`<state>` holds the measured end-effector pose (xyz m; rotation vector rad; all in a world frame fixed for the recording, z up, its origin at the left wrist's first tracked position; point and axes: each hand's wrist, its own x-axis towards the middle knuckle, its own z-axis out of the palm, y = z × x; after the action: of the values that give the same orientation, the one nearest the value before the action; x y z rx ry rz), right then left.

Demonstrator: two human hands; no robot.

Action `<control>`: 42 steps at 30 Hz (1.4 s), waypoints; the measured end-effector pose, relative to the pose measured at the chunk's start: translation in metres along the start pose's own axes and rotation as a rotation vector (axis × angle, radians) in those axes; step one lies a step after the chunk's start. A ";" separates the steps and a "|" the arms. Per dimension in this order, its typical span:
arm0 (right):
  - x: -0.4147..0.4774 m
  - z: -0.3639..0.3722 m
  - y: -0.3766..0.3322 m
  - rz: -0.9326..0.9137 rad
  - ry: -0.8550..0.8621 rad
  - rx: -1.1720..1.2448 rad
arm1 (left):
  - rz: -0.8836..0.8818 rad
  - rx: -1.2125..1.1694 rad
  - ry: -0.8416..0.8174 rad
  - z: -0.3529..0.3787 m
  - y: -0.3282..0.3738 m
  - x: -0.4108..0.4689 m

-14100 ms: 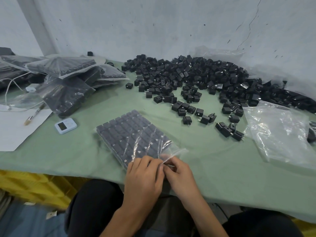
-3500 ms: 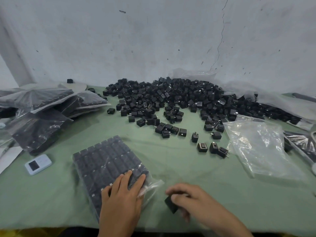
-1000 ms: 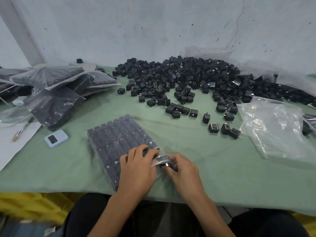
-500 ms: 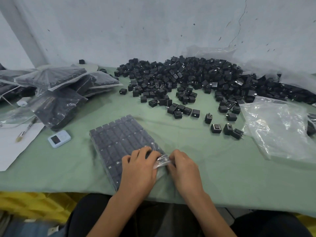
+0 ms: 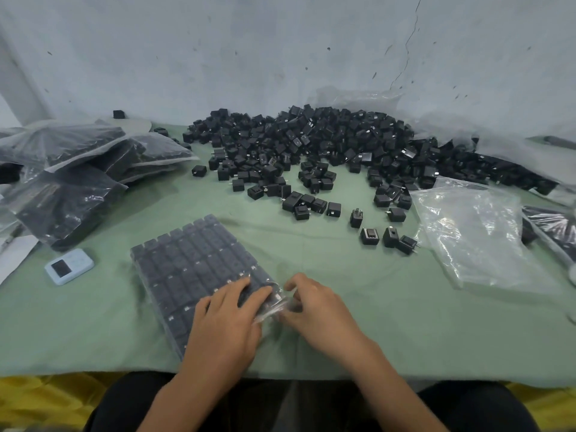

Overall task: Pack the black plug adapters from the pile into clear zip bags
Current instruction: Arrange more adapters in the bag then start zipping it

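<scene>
Cracked grey wall (image 5: 280,57) is backing the green tabletop (image 5: 343,332), and you are working at its near edge. A few seconds ago your right hand (image 5: 318,310) was holding 1 loose adapter beside the bag mouth. Now that adapter is gone from it and, I judge, is sitting inside the zip bag (image 5: 193,260), which is lying flat just in front of you, packed in rows. Your left hand (image 5: 227,316) is pressing the bag's near corner, its grip flat, fingers straight, holding nothing. Your right grip is pinching the clear flap at the mouth. This is suggesting a full bag and the sealing just beginning. Along the wall the pile (image 5: 311,145) is waiting. Empty clear bags (image 5: 473,238) are lying to the right. Filled bags (image 5: 78,169) are stacking up at the left, near a small blue device (image 5: 69,266).
</scene>
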<state>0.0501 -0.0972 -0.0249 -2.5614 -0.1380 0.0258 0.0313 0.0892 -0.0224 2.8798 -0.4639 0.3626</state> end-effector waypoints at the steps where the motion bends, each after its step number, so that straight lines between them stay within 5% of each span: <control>1: 0.003 -0.012 0.006 0.011 -0.094 0.046 | 0.007 -0.026 -0.001 -0.001 -0.004 -0.004; 3: 0.011 -0.039 0.021 0.047 -0.188 0.105 | 0.009 -0.037 0.003 -0.002 -0.011 -0.013; 8: 0.038 -0.092 0.048 0.166 0.030 -0.013 | -0.011 -0.041 0.007 -0.002 -0.011 -0.021; 14: 0.014 -0.042 0.024 -0.128 -0.316 0.219 | -0.048 -0.048 0.001 -0.005 -0.008 -0.010; 24: 0.012 0.015 0.006 -0.190 0.070 0.127 | -0.205 0.081 -0.025 -0.003 -0.018 -0.019; 42: 0.010 0.030 0.014 -0.167 0.215 0.198 | -0.270 -0.063 -0.116 0.009 -0.029 -0.031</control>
<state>0.0601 -0.0916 -0.0581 -2.3298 -0.2529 -0.2839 0.0146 0.1222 -0.0438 2.8601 -0.0972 0.1347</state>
